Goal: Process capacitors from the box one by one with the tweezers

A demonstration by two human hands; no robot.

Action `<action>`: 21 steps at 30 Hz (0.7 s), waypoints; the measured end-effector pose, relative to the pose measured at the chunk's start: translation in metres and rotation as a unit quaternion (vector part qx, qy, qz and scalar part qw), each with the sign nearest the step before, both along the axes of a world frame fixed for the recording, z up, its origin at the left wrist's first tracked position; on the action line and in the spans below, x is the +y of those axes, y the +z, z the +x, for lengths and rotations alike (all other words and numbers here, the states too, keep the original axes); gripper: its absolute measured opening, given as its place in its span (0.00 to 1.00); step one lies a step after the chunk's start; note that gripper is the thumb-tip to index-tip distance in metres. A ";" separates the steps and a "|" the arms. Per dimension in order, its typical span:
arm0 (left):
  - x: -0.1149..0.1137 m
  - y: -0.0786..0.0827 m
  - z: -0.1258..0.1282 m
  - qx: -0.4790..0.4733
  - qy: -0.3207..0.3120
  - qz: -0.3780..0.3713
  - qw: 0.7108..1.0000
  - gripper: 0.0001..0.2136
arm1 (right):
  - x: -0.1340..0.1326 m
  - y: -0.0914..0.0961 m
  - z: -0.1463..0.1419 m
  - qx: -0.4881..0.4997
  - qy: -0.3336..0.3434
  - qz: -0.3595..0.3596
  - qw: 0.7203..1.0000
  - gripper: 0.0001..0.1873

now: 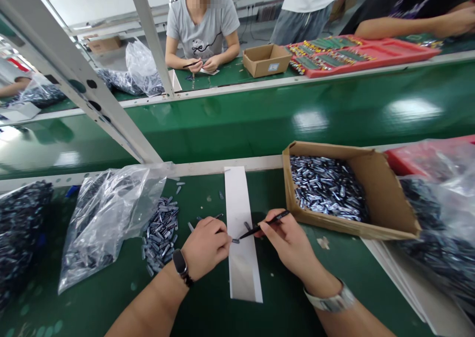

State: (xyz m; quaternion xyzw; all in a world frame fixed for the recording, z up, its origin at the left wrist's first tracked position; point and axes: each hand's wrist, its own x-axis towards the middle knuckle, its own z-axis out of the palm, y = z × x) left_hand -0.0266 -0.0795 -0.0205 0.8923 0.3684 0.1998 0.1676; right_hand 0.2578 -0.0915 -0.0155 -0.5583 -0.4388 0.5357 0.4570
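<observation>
Black tweezers [265, 224] are gripped in my right hand [287, 240], their thin tip pointing left over a white paper strip [243, 267]. At that tip lies a small dark glossy piece [235, 241], close against the fingertips of my left hand [208, 243]. Those fingers are curled together, and whatever they pinch is hidden. Another dark piece [247, 225] rests on the strip beside the tweezers. Left of my left hand, a loose pile of similar pieces [161, 233] spreads on the green tabletop.
A cardboard box [389, 188] of such pieces stands at right, near a filled plastic bag [441, 213]. Another clear bag [111, 218] lies left. A metal post [92, 89] slants up at left. Across the green divider [230, 119], a co-worker [202, 30] sits near red trays [356, 60].
</observation>
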 end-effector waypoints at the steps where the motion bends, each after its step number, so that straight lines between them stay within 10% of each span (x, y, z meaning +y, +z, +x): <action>1: 0.000 0.000 0.000 -0.002 -0.001 0.000 1.000 0.10 | 0.000 0.000 0.000 0.000 0.002 0.000 1.000 0.42; 21: -0.009 0.013 0.003 0.107 -0.003 -0.042 0.993 0.12 | -0.006 -0.013 0.001 0.025 -0.036 0.046 0.998 0.39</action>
